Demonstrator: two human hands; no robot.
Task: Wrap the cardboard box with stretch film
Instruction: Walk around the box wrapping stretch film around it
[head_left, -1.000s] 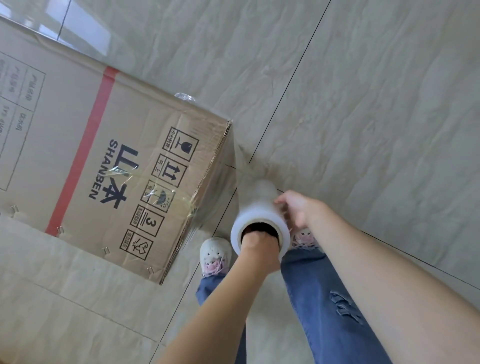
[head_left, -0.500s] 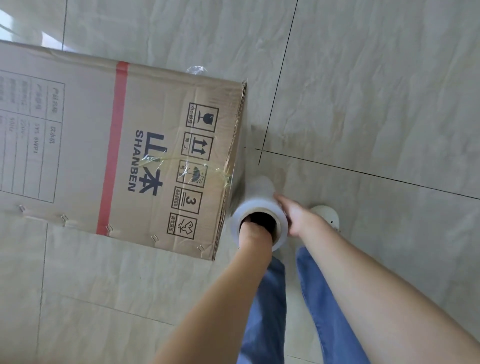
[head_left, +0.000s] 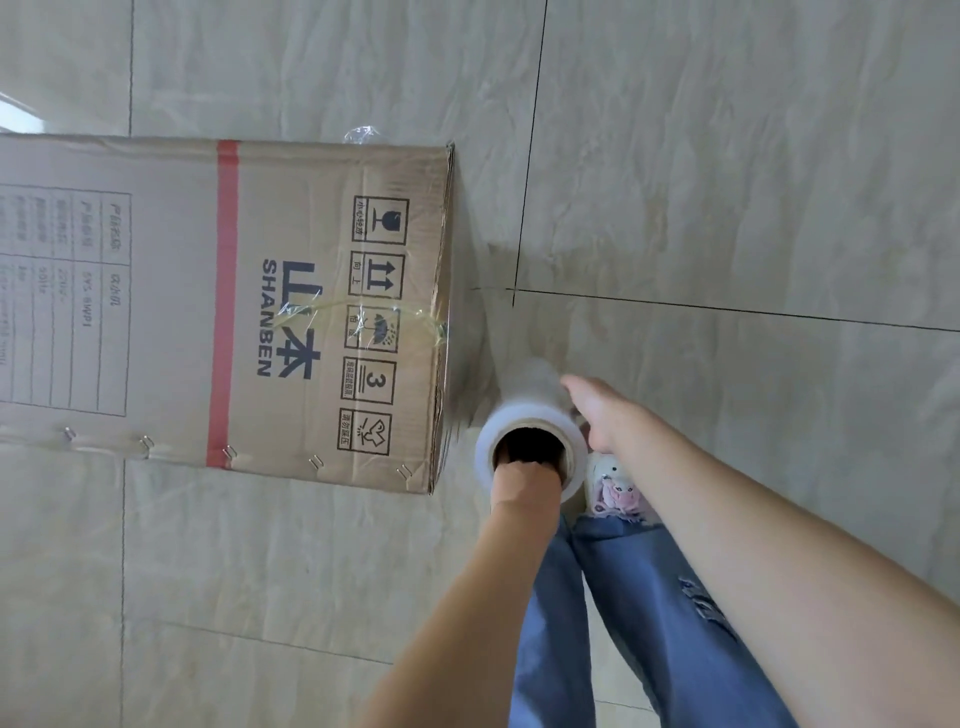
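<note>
1. The brown printed cardboard box (head_left: 223, 306) lies on the beige tiled floor (head_left: 727, 182), left of centre frame.
2. The left hand (head_left: 524, 480) is pushed inside the core of the white stretch film roll (head_left: 530, 415); its fingers are hidden, so their state cannot be told.
3. The right hand (head_left: 597, 410) rests straight fingers against the roll's side.
4. Risk: film (head_left: 470, 364) reaching the box edge may slacken or tear if tension varies.
5. Risk: the roll may slip off the left hand.
</note>
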